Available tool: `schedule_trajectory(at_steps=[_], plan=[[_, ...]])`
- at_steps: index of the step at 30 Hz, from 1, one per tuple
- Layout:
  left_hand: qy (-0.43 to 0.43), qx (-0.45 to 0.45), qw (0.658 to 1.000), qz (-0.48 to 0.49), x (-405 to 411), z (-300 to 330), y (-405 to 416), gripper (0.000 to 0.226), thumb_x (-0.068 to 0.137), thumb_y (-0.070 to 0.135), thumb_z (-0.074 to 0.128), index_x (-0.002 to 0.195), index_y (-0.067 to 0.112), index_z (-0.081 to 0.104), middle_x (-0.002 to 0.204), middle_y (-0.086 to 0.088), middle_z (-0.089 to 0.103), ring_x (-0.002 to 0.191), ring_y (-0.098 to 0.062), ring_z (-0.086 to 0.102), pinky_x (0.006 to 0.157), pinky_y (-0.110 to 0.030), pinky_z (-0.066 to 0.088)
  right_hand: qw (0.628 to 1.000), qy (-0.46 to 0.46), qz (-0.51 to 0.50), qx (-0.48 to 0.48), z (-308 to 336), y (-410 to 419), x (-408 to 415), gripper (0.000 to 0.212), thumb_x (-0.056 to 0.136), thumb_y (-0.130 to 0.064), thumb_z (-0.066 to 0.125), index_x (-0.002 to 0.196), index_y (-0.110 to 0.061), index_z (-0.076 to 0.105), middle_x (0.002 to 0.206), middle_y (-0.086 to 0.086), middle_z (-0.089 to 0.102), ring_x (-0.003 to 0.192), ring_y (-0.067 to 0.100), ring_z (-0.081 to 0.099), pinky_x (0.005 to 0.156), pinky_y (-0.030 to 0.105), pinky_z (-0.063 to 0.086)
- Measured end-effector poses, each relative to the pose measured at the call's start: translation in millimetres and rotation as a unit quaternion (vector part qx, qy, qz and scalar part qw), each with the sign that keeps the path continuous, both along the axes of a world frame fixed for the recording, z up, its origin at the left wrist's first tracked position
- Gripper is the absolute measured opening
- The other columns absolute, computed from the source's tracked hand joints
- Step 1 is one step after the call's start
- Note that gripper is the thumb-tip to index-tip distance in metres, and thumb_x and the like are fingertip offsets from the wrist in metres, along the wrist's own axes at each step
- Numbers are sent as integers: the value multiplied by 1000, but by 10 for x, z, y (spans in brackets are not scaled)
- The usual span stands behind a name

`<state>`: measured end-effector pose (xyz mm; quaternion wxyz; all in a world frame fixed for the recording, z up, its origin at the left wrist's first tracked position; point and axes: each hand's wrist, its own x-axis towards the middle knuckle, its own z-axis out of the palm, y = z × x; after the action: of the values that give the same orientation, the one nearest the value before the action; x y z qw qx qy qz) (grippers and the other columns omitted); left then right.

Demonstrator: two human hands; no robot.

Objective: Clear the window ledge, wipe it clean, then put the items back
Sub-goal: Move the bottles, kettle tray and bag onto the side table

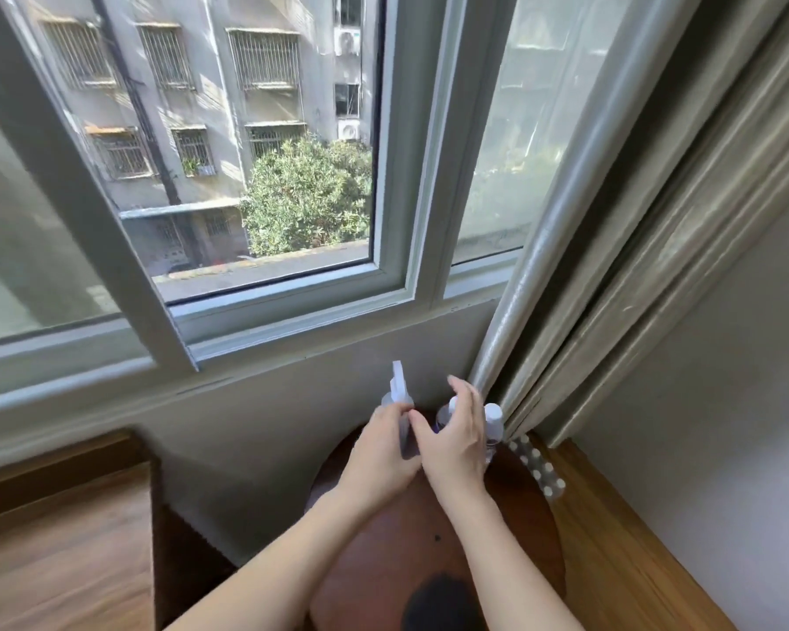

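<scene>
The pale window ledge runs under the window frame, and nothing stands on the stretch I can see. Below it, over a round dark-wood table, my left hand grips a thin, pale, flat upright item. A clear bottle stands just behind it. My right hand touches the flat item with its thumb, while its fingers spread loosely over a white-capped bottle. A second white-capped bottle stands to the right, by the curtain.
A blister pack of pills lies on the table's right edge. A heavy grey-beige curtain hangs at the right, close to the bottles. A wooden surface lies at the lower left. A blurred dark object sits at the table's near edge.
</scene>
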<state>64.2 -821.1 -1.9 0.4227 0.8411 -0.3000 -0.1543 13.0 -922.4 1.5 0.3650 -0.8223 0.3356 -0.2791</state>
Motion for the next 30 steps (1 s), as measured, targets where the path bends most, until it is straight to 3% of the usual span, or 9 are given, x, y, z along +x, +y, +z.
schedule_trajectory(at_steps=[4, 8, 13, 17, 24, 30], plan=[[-11, 10, 998, 60, 101, 331, 853, 63, 80, 27, 72, 136, 19, 44, 128, 10, 49, 117, -8, 50, 96, -18, 38, 993, 18, 118, 17, 329, 725, 125, 58, 81, -19, 77, 133, -12, 54, 133, 1, 53, 129, 17, 46, 108, 26, 36], [-46, 2, 992, 120, 160, 629, 1840, 59, 79, 23, 70, 134, 19, 48, 127, 9, 54, 115, -6, 52, 98, -19, 40, 976, 28, 217, 9, 545, 1581, 207, 55, 83, -21, 75, 134, -15, 55, 131, -3, 54, 126, 12, 49, 101, 15, 32], [-56, -13, 980, 191, 64, 890, 3209, 51, 76, 26, 68, 126, 23, 56, 116, 15, 60, 104, -1, 56, 93, -20, 46, 950, 3, 311, 24, 773, 2850, 233, 49, 86, -20, 74, 132, -20, 56, 126, -11, 55, 118, 6, 53, 102, 28, 46], [-83, -13, 964, 250, -166, 955, 4383, 49, 77, 28, 71, 124, 25, 56, 114, 16, 59, 104, 2, 54, 87, -6, 38, 929, 0, 370, 17, 848, 3935, 170, 48, 86, -23, 74, 130, -22, 57, 123, -13, 56, 115, 3, 53, 100, 25, 46], [-80, 5, 931, 355, -518, 959, 6327, 57, 78, 28, 78, 129, 22, 53, 116, 10, 58, 110, -8, 55, 95, -26, 46, 892, 15, 450, 26, 816, 5771, -49, 49, 85, -23, 75, 131, -20, 58, 124, -11, 58, 113, 5, 55, 97, 31, 50], [-67, -10, 902, 427, -864, 947, 7636, 58, 74, 19, 77, 127, 24, 54, 112, 11, 57, 107, -9, 56, 88, -19, 45, 859, 31, 510, 38, 849, 7173, -261, 45, 90, -22, 70, 132, -18, 55, 125, -9, 55, 113, 5, 52, 99, 31, 49]])
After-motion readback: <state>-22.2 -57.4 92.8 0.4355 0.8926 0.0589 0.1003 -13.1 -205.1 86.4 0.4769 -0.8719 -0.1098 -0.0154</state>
